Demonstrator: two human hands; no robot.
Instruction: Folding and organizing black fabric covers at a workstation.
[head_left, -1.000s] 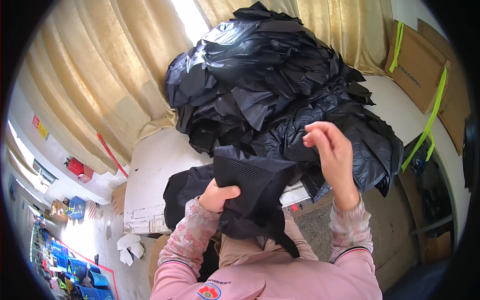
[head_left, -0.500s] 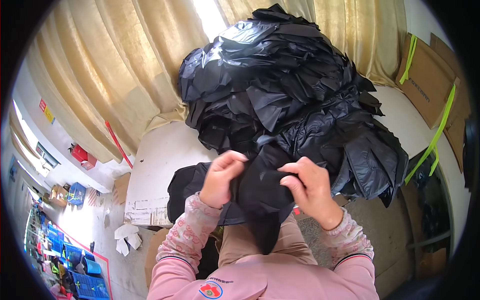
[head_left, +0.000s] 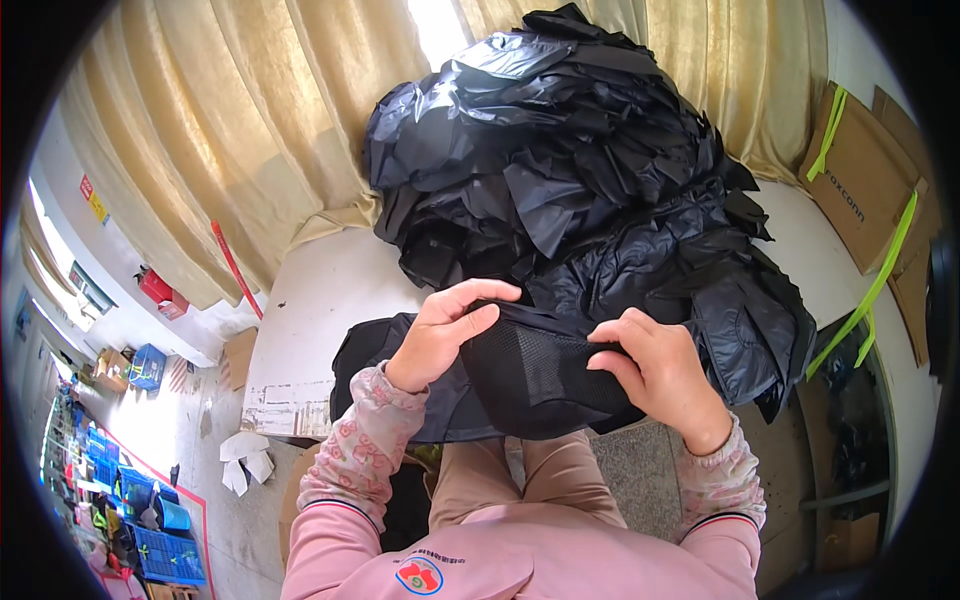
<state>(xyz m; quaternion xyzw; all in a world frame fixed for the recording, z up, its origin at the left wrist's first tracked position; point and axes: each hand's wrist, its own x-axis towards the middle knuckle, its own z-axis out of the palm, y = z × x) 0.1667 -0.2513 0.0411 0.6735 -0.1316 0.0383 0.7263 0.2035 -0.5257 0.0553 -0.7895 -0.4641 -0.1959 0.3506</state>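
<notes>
A black cloth piece with a mesh panel [head_left: 535, 365] is spread between my hands at the table's near edge. My left hand [head_left: 440, 335] has its upper left edge between thumb and fingers. At its upper right edge my right hand [head_left: 660, 375] pinches the cloth, thumb against curled fingers. Under and left of it lies more flat black fabric [head_left: 368, 350] on the white table [head_left: 305, 310]. Just beyond my hands rises a big heap of black fabric pieces [head_left: 560, 150], some shiny and some matt.
Beige curtains [head_left: 240, 130] hang behind the table. Flattened cardboard boxes [head_left: 850, 190] with yellow-green straps [head_left: 870, 285] lean at the right. On the floor at left are white scraps [head_left: 247, 460] and blue crates [head_left: 170, 555]. A red pole [head_left: 236, 268] stands by the table's left side.
The cloth, bunched and hanging toward me before, now lies spread flatter with its mesh showing. My right hand has moved right, widening the gap between my hands.
</notes>
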